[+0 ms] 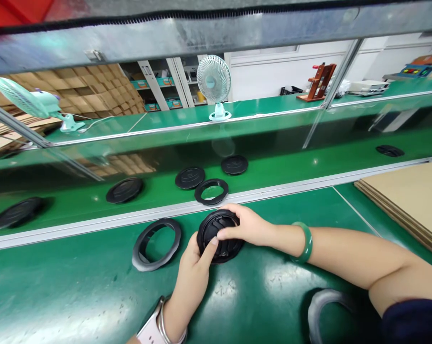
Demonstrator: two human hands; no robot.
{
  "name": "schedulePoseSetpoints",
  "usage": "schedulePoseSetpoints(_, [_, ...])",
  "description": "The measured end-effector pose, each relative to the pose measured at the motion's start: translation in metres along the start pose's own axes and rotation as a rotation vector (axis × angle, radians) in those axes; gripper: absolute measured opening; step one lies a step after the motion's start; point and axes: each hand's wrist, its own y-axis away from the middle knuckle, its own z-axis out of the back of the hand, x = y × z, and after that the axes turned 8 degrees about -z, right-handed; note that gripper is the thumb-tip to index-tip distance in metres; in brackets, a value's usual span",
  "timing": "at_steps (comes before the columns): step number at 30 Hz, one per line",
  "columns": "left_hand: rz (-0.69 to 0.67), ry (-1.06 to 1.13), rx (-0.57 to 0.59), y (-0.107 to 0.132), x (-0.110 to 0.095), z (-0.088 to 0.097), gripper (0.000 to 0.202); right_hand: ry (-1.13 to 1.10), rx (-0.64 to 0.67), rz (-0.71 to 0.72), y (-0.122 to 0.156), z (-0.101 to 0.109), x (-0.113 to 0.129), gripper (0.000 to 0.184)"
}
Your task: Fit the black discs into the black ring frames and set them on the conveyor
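Note:
Both hands hold one round black plastic part point(226, 249) with curved ribs on its face, tilted up above the green table. My left hand point(195, 267) grips its left edge, thumb pressed on the face. My right hand point(246, 227) clasps its upper right side, its thumb close to the left one; the fingers behind the part are hidden. Left of the hands lies a black ring point(140, 248) with a wavy grey-looking rim. A similar ring point(313, 315) rests at the lower right, partly in the shadow of my right arm.
Beyond a metal rail point(94, 222), a green belt point(158, 191) carries several black discs point(189, 177) and another black ring point(198, 193). Flat cardboard sheets point(409, 196) are stacked at the right. Two fans point(213, 81) stand on the far counter.

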Motion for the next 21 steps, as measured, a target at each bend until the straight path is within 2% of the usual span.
schedulePoseSetpoints(2, [-0.033,-0.056,0.004,-0.001,0.0,0.002,0.048,-0.026,0.075,0.001,0.002,0.001,0.0,0.057])
schedulePoseSetpoints(6, [-0.063,-0.102,0.013,-0.001,0.0,0.003,0.044,0.129,-0.029,-0.055,0.006,-0.008,0.003,0.049])
schedulePoseSetpoints(8, [-0.052,-0.105,0.017,0.0,-0.001,0.001,0.047,0.156,-0.034,-0.054,0.005,-0.01,0.007,0.048])
schedulePoseSetpoints(10, [-0.018,-0.023,0.046,0.001,-0.004,-0.001,0.054,0.173,-0.034,-0.003,-0.002,0.001,0.014,0.046])
schedulePoseSetpoints(11, [-0.005,0.041,0.066,0.002,-0.005,-0.002,0.057,0.211,-0.095,0.041,-0.006,0.014,0.017,0.043])
schedulePoseSetpoints(12, [0.0,0.098,0.086,0.002,-0.006,-0.003,0.06,0.282,-0.223,0.091,-0.011,0.033,0.019,0.04])
schedulePoseSetpoints(13, [-0.004,0.135,0.103,0.003,-0.007,-0.003,0.062,0.392,-0.411,0.137,-0.016,0.057,0.02,0.035])
schedulePoseSetpoints(15, [-0.018,0.136,0.139,0.004,-0.007,-0.003,0.061,0.691,-0.866,0.174,-0.025,0.118,0.016,0.031])
schedulePoseSetpoints(16, [-0.02,0.117,0.159,0.005,-0.007,-0.003,0.059,0.859,-1.007,0.132,-0.029,0.15,0.011,0.033])
schedulePoseSetpoints(17, [-0.024,0.098,0.177,0.005,-0.006,-0.003,0.057,1.021,-1.052,0.021,-0.031,0.179,0.005,0.037])
schedulePoseSetpoints(19, [-0.039,0.073,0.205,0.005,-0.003,-0.003,0.052,1.221,-0.972,-0.269,-0.035,0.219,-0.008,0.038])
schedulePoseSetpoints(20, [-0.047,0.063,0.214,0.005,-0.002,-0.003,0.049,1.268,-0.931,-0.346,-0.037,0.226,-0.013,0.04])
schedulePoseSetpoints(21, [-0.055,0.051,0.22,0.005,-0.001,-0.003,0.047,1.287,-0.895,-0.342,-0.04,0.223,-0.017,0.042])
